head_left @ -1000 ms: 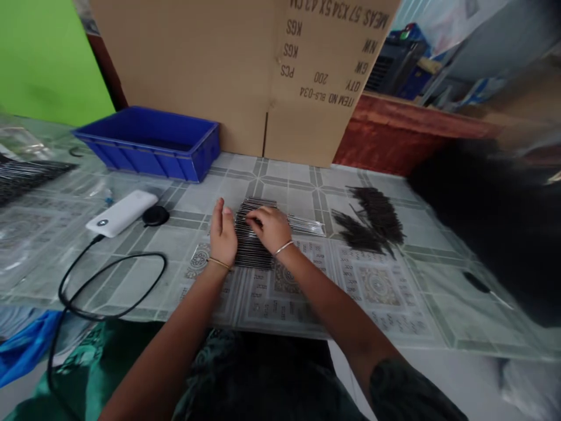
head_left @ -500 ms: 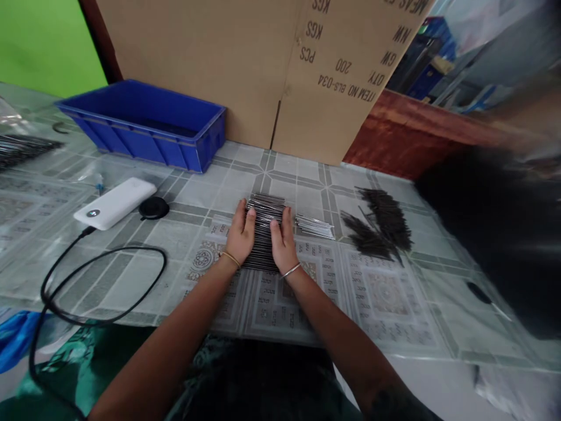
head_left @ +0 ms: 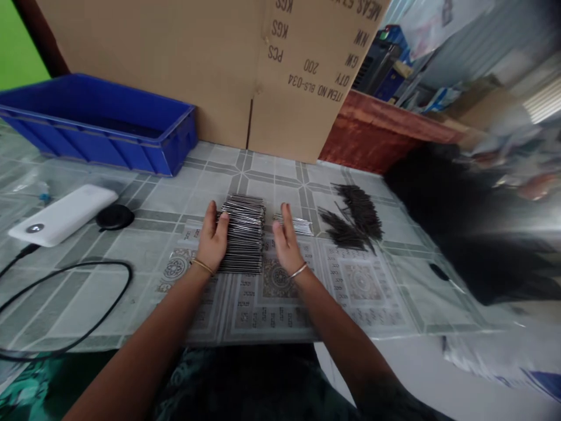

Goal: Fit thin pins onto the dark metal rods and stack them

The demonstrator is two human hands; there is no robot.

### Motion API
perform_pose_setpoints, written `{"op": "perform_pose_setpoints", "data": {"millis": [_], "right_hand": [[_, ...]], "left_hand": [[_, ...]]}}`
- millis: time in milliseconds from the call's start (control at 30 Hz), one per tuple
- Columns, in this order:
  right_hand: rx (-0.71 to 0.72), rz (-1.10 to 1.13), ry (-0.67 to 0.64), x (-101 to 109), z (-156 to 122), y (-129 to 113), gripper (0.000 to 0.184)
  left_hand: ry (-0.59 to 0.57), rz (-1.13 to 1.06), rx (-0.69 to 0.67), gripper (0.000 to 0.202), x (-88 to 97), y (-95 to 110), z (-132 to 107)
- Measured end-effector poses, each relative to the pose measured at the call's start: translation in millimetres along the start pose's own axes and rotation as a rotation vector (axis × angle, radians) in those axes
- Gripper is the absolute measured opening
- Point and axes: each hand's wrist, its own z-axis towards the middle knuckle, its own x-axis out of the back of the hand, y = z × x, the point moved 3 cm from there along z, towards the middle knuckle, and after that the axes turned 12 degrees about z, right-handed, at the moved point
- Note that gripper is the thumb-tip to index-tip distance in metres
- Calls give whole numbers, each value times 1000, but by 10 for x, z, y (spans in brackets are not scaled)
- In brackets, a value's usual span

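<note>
A flat stack of thin dark metal rods [head_left: 243, 234] lies on the patterned table cover [head_left: 263, 304]. My left hand [head_left: 213, 240] rests flat against the stack's left edge, fingers straight. A short way to the right of the stack, my right hand [head_left: 287, 241] is flat and apart from it. Just past my right fingertips lies a small bunch of silvery rods [head_left: 302, 224]. Each wrist wears a thin bangle.
A loose pile of dark rods [head_left: 353, 216] lies to the right. A blue bin [head_left: 100, 123] and a big cardboard box [head_left: 210, 64] stand at the back. A white power bank [head_left: 59, 213], a black disc [head_left: 114, 216] and a black cable [head_left: 74, 304] lie at the left.
Both hands pressed the stack's sides half a second ago. Now my right hand has drawn away to the right, while my left hand stays against the stack. The camera view shifted right.
</note>
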Motion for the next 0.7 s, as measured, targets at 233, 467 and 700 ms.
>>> {"op": "perform_pose_setpoints", "data": {"millis": [233,467,700], "right_hand": [[-20,-541,-145,789,-377,391,39],[71,-578,-153,994,-587,315,42],[-125,-814,-26,1622,-449,575,36]], "left_hand": [[128,278,-336,59,163,465,-141],[-385,876,-804,40,-692,950,-834],[-489,1275,-680,41,-1201,942,-766]]}}
